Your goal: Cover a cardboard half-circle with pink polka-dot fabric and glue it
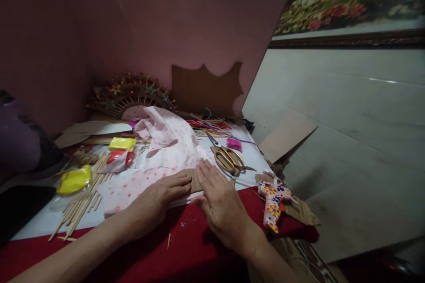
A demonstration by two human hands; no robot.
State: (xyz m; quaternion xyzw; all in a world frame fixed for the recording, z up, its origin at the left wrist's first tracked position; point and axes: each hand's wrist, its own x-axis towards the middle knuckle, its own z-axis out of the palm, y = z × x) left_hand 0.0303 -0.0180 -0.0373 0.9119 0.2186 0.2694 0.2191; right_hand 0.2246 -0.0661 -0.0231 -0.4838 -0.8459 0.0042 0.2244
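A small piece of brown cardboard (195,181) lies on spotted pink fabric (128,188) at the front edge of the white work surface. My left hand (162,194) rests flat across the left part of the cardboard, fingers stretched out. On the right part lies my right hand (215,199), its fingers straight and pressing down, the thumb near the front edge. Both palms hide much of the cardboard. Gold-handled scissors (229,159) lie just beyond my right hand. Crumpled fabric (169,130) spreads away behind the hands.
Wooden sticks (84,194), yellow clay packs (75,180) and a red pack (121,158) sit at left. A magenta pack (234,143) lies near the scissors. A patterned stuffed figure (274,201) is at the right edge. Red cloth (186,247) covers the front. A decorated fan-shaped piece (133,93) stands behind.
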